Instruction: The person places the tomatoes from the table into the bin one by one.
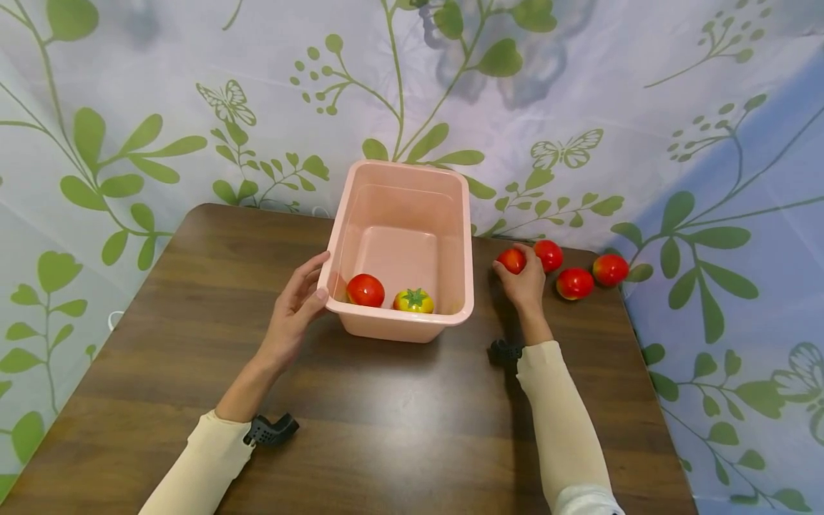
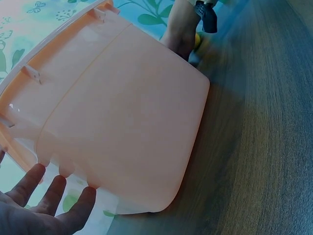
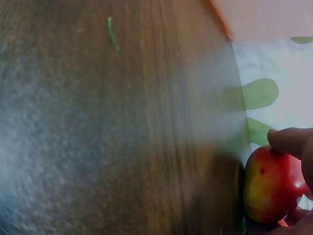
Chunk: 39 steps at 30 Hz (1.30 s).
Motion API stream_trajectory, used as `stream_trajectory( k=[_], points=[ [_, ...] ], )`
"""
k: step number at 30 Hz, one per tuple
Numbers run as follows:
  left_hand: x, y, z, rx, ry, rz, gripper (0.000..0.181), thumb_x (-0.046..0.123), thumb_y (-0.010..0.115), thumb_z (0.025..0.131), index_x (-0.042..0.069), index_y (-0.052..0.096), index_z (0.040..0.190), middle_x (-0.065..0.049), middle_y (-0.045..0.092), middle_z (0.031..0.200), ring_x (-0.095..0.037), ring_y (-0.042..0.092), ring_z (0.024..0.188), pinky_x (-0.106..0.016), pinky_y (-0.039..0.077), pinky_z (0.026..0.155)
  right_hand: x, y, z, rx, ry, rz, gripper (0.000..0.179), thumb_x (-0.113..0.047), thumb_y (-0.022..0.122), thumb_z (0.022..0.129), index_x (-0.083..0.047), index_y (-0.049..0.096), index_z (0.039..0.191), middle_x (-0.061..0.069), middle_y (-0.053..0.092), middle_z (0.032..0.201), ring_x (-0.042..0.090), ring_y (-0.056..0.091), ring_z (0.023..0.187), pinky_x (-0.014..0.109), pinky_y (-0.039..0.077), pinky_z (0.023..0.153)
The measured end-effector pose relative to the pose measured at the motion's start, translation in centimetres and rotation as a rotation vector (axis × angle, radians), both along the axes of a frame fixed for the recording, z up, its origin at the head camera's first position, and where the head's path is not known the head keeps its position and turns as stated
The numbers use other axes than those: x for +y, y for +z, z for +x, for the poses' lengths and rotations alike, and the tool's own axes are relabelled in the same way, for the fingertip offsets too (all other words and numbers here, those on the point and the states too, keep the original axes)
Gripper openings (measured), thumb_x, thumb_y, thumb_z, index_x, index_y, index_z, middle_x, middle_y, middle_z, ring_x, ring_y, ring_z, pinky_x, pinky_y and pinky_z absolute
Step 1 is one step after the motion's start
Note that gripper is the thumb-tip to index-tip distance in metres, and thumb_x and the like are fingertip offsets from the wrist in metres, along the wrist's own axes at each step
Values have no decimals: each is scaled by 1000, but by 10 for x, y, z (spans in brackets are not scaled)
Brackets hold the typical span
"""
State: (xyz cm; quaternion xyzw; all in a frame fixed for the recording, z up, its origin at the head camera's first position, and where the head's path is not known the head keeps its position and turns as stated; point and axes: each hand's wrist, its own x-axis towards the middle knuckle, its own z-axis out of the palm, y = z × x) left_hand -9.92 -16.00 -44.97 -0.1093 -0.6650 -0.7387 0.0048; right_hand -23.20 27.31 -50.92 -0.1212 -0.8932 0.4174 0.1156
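Observation:
A pink plastic bin (image 1: 405,250) stands on the table, a red tomato (image 1: 365,290) and a yellow-green tomato with a green leafy top (image 1: 413,301) lying at its near end. My left hand (image 1: 297,307) holds the bin's left side by the rim, the thumb at the edge and several fingers (image 2: 54,196) against the outer wall. To the right of the bin, my right hand (image 1: 524,282) grips a red tomato (image 1: 510,260); the right wrist view shows this tomato (image 3: 271,186) with a yellowish patch, between thumb and fingers.
Past my right hand lie three more red tomatoes, one close by its fingers (image 1: 548,255), one nearer me (image 1: 575,284) and one at the table's right edge (image 1: 610,270). A leaf-patterned cloth (image 1: 270,107) hangs behind the wooden table (image 1: 399,415).

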Motion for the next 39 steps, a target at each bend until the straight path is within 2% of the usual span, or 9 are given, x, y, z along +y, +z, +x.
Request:
stream_trajectory(
  k=[4,11,15,18,24,28,32,37,39],
  points=[
    [0,0,0,-1,0,-6,58,11,53,111,22,40,166,-16,46,166,-44,51,147,-29,60,105,0,1,1,2,3,0,61,-27,78,96,-9,57,150,27,58,150,47,55,136,63,46,121],
    [0,-1,0,5,-1,3,58,9,53,111,21,40,166,-18,46,164,-23,58,141,-29,61,105,1,7,8,5,-13,-8,61,-29,77,96,-13,56,151,24,56,153,46,54,137,64,45,121],
    [0,-1,0,6,2,7,58,9,53,111,21,40,166,-18,47,165,-22,58,141,-28,60,105,-1,17,14,44,-16,-26,63,-31,78,95,-15,56,151,20,57,156,44,55,138,64,46,121],
    [-1,-1,0,3,6,-1,58,10,53,111,22,40,166,-16,47,165,-23,58,142,-29,61,105,-4,30,20,80,-5,-42,64,-33,80,95,-15,56,152,17,59,157,42,58,138,63,48,120],
    [-1,-1,0,-4,3,-12,57,12,53,112,24,40,166,-13,46,167,-44,50,149,-30,60,105,-17,61,40,156,19,-72,66,-38,81,94,-18,57,152,11,61,154,37,60,133,61,51,117],
    [-3,-1,-1,-9,5,-18,57,13,53,112,25,40,166,-12,46,167,-49,46,150,-30,60,105,-33,85,54,217,62,-110,66,-41,82,93,-20,58,150,9,64,149,31,61,128,59,54,114],
    [-3,0,-1,-10,10,-14,57,12,53,111,24,41,166,-13,46,166,-47,48,149,-29,61,105,-52,107,65,284,129,-154,64,-37,83,92,-20,60,149,5,65,147,24,62,126,55,57,112],
    [-1,0,-1,-5,6,3,58,10,53,111,22,41,166,-16,48,164,-32,56,144,-30,61,105,-75,132,73,330,239,-201,64,-30,85,92,-23,58,150,-2,63,151,18,60,131,50,58,114],
    [0,0,-1,-4,4,5,58,9,53,111,22,41,166,-16,48,164,-29,58,142,-30,61,105,-84,138,76,336,278,-210,64,-30,84,93,-24,58,150,-4,62,150,16,60,132,48,58,114]
  ],
)
